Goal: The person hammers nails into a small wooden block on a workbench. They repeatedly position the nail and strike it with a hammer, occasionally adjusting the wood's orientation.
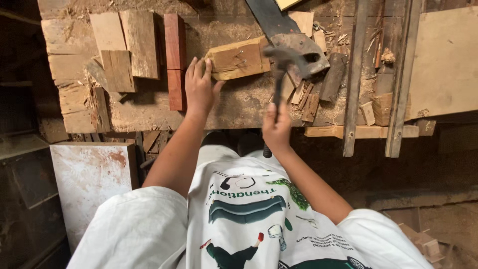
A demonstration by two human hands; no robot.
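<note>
- The left hand [200, 87] lies open and flat on the tabletop [149, 107], touching a wood block [239, 59].
- The right hand [277, 127] grips a hammer [284, 60] above the block.

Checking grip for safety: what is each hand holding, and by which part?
Right hand grips a hammer low on its handle. Left hand holds nothing, resting flat beside the wooden block.
</note>
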